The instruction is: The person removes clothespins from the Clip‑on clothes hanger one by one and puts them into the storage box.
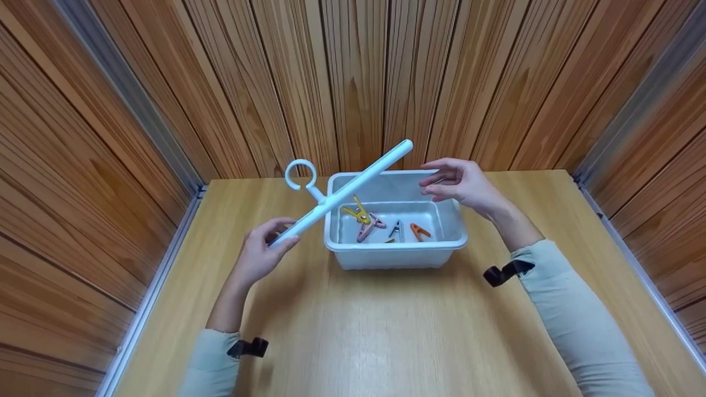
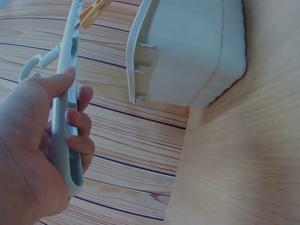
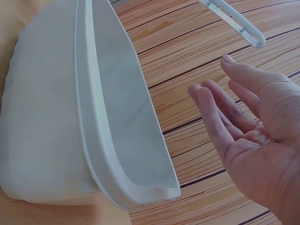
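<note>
My left hand (image 1: 263, 248) grips the lower end of a pale blue bar-shaped hanger (image 1: 358, 182) with a round open hook (image 1: 300, 161). The bar slants up to the right, over the tub's left side. In the left wrist view, fingers and thumb curl round the hanger, and an orange-yellow clothespin (image 2: 96, 13) sits at its underside. My right hand (image 1: 463, 184) is above the tub's right rim with fingers loosely bent and nothing in them, apart from the hanger's far end. In the white tub (image 1: 394, 259) lie a pink clothespin (image 1: 367, 229), a grey clothespin (image 1: 395, 229) and an orange clothespin (image 1: 420, 231).
The tub stands on a wooden table (image 1: 364, 331), near its back edge. Wood-plank walls (image 1: 358, 82) enclose the back and both sides, with metal rails (image 1: 160, 275) along the side edges. Black straps (image 1: 510, 271) are on both sleeves.
</note>
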